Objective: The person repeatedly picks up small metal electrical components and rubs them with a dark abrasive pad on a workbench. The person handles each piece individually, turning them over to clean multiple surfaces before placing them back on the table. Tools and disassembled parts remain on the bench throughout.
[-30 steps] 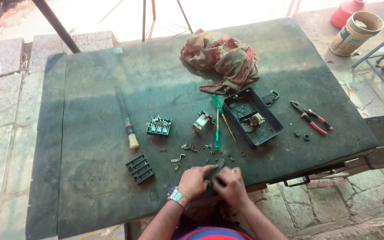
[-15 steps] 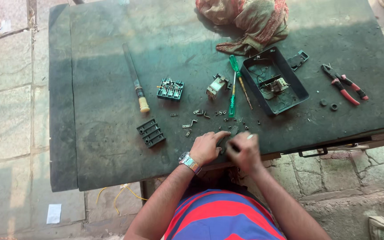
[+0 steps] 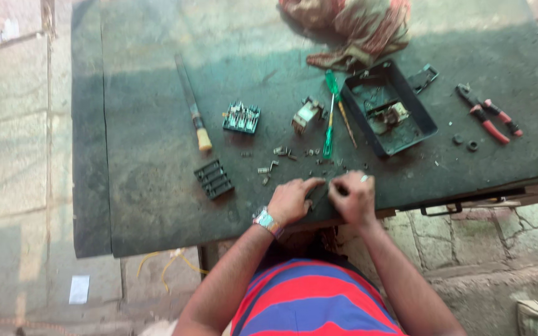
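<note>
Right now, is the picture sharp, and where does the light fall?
Head view: mildly blurred; small parts near the left hand and right hand are hard to make out. Sunlight washes out the table at its far edge; the near side lies in shade.

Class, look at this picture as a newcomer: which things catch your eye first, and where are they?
Two hands, left hand and right hand, meet at the near edge of the dark workbench over small parts. Behind them lie a green screwdriver and an open black tray; red-handled pliers lie far right.

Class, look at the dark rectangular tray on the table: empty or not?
Not empty. The dark tray holds a small metal part inside.
</note>
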